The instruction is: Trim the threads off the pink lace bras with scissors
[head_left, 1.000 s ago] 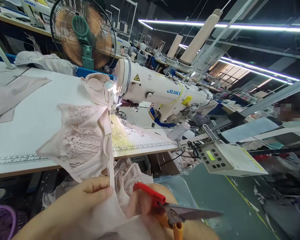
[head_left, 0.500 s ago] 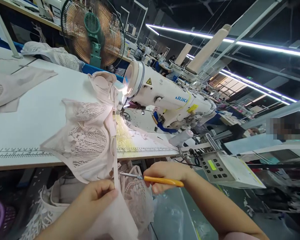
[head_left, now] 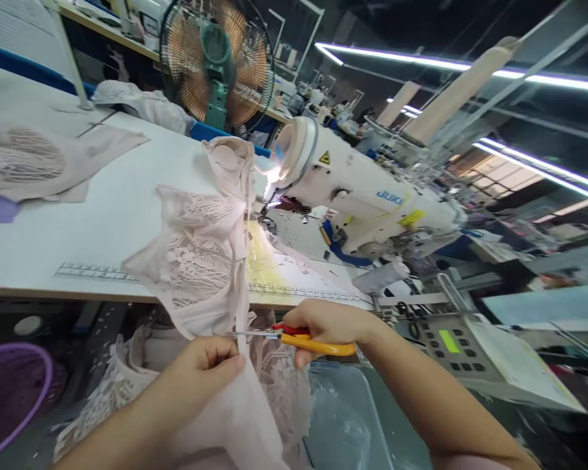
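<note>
At far left, a purple basket [head_left: 49,375] sits well apart from the left fingers. The left forearm slants up from the lower edge, and the left hand [head_left: 210,362] is turned palm inward, with its fingers curled and the thumb laid along the top, pinching a pale band [head_left: 242,310]. Above those fingers, the lace garment [head_left: 198,267] joined to the band lies partly on the white table [head_left: 122,248], while more pale cloth hangs below them. Just above the left fingertips, the blades of the scissors [head_left: 333,349] reach across the band; whether they have closed on it I cannot tell. The right hand [head_left: 326,323] is wrapped around the handles, knuckles up, its forearm sloping down to the right. Below the right fingers stands a clear plastic bin [head_left: 373,408].
</note>
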The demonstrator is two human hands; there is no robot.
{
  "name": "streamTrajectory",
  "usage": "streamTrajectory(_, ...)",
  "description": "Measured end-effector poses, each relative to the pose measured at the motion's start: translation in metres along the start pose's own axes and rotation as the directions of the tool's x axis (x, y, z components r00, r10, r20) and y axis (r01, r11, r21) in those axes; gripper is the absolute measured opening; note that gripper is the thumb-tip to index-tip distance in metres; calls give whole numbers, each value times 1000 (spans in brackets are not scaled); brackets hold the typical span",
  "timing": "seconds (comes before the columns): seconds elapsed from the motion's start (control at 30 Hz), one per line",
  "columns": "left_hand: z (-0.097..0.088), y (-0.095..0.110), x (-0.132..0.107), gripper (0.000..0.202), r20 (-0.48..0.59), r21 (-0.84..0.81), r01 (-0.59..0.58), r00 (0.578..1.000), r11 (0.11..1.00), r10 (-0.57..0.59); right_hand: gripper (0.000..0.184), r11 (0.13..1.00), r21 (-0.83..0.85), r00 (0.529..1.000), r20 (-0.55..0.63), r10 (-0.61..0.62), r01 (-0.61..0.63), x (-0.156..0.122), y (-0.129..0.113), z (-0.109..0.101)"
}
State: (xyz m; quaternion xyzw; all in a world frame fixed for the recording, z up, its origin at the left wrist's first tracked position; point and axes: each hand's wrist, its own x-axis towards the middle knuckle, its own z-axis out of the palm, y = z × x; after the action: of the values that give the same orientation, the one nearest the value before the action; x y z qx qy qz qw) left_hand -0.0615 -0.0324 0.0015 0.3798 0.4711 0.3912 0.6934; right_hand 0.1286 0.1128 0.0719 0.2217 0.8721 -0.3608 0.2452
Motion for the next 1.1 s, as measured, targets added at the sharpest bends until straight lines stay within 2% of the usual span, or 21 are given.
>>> streamTrajectory(0.1, 4, 2, -4, 34, -34, 15, -62, 997, 998, 63, 58, 991, 130, 999, -48, -9, 15, -2, 7, 17)
streamTrajectory(0.27, 9, 4, -6, 31, -41, 80, -66, 997, 995, 70, 64, 956, 230, 979, -125, -158, 184, -4, 13, 40)
streamTrajectory(0.4, 9, 6, -3, 29, -19, 139, -49, 998, 989, 52, 66, 936, 251, 968, -112, -224, 246, 0, 13, 40)
streamTrajectory(0.53, 7, 5, -1, 26, -15, 163, -28, 999, 986, 31, 67, 929, 303, 977, -46, -207, 211, 2, 21, 35)
streamTrajectory(0.63, 7, 4, -2, 26, -13, 184, -23, 1000, 983, 26, 68, 919, 339, 979, -61, -192, 201, 1, 26, 34)
streamTrajectory(0.73, 10, 8, -5, 26, -5, 241, -48, 999, 969, 50, 69, 877, 398, 954, -229, -191, 271, -3, 21, 39)
streamTrajectory(0.83, 12, 14, -9, 27, 12, 362, -132, 990, 923, 137, 68, 802, 433, 866, -461, -195, 411, -5, 9, 52)
streamTrajectory(0.9, 11, 15, -11, 27, 18, 449, -211, 974, 869, 227, 65, 757, 446, 815, -546, -193, 478, -3, 1, 65)
streamTrajectory(1.0, 5, 11, -9, 20, -16, 579, -281, 934, 765, 356, 60, 740, 498, 799, -594, -89, 452, 2, -7, 88)
streamTrajectory(1.1, 3, 3, -6, 11, -121, 673, -233, 901, 701, 416, 50, 748, 559, 759, -641, 116, 358, 4, -13, 105)
